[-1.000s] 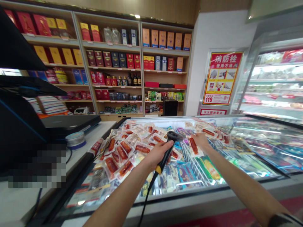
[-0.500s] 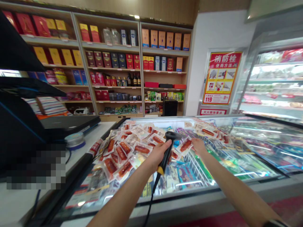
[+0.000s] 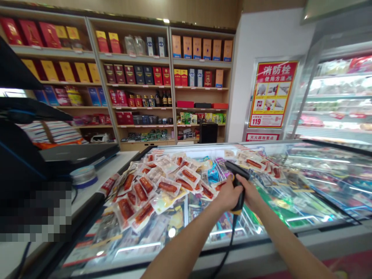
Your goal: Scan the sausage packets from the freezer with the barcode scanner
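A black barcode scanner (image 3: 237, 170) with a yellow band near its base stands tilted over the freezer's glass top. My left hand (image 3: 229, 194) is closed at the left side of its handle. From the other side, my right hand (image 3: 252, 193) closes on the handle just under the scanner head. A sealed sausage packet (image 3: 219, 186) shows right beside my left fingers; whether they touch it I cannot tell. Further left, a spread of clear sausage packets (image 3: 142, 188) covers the glass.
The glass-topped chest freezer (image 3: 139, 267) holds wire baskets and colourful bags. More sausage packets (image 3: 255, 163) lie at its back. On the left counter are a round tin (image 3: 83, 176) and a dark flat device (image 3: 78, 153). A black cable (image 3: 225, 255) hangs from the scanner.
My left hand has carried the scanner right to my right hand, which now grips it too. The sausage packet that my right hand held is out of it, beside my left fingers.
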{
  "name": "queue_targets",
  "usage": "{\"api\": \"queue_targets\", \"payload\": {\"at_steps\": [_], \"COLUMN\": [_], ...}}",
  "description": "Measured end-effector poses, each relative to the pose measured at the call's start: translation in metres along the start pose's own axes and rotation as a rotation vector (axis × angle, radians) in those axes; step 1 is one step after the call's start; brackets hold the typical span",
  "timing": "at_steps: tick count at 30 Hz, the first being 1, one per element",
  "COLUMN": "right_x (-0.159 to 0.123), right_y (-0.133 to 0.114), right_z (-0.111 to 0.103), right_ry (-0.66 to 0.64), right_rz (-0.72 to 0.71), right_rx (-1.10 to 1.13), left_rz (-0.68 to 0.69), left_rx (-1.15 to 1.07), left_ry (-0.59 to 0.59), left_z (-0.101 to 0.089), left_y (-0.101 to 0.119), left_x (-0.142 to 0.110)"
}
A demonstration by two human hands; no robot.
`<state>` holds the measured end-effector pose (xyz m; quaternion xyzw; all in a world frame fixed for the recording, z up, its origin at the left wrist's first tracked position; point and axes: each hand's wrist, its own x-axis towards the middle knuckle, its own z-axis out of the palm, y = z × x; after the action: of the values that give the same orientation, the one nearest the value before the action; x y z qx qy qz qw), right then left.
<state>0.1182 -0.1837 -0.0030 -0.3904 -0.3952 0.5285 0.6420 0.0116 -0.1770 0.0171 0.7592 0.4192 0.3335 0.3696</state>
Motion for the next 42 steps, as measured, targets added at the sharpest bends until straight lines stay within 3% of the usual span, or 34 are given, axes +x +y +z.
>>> {"api": "queue_targets", "payload": {"at_steps": [4, 9, 15, 20, 28, 37, 40, 42], "right_x": [-0.002, -0.01, -0.018, -0.028, -0.039, -0.043, -0.04, -0.036], "right_y": [-0.014, -0.033, -0.043, -0.042, -0.043, -0.054, -0.056, -0.058], "right_z": [-0.027, -0.048, -0.051, -0.058, -0.057, -0.045, -0.044, -0.046], "right_ry": [0.186, 0.172, 0.124, 0.057, 0.037, 0.033, 0.096, 0.169], "right_rz": [0.13, 0.147, 0.253, 0.283, 0.316, 0.262, 0.237, 0.203], "right_rx": [0.035, -0.052, -0.12, -0.27, -0.354, -0.284, -0.297, -0.297], "left_rz": [0.019, -0.05, -0.026, 0.032, -0.015, 0.004, -0.042, -0.089], "left_rx": [0.633, 0.792, 0.826, 0.806, 0.71, 0.677, 0.651, 0.62], "left_ry": [0.057, 0.071, 0.004, 0.006, -0.002, 0.074, 0.13, 0.188], "left_z": [0.001, -0.006, -0.009, -0.019, -0.019, -0.047, -0.058, -0.075], "left_y": [-0.014, -0.039, -0.046, -0.05, -0.052, -0.033, -0.03, -0.031], "left_x": [0.016, 0.039, 0.057, 0.054, 0.054, 0.054, 0.049, 0.043]}}
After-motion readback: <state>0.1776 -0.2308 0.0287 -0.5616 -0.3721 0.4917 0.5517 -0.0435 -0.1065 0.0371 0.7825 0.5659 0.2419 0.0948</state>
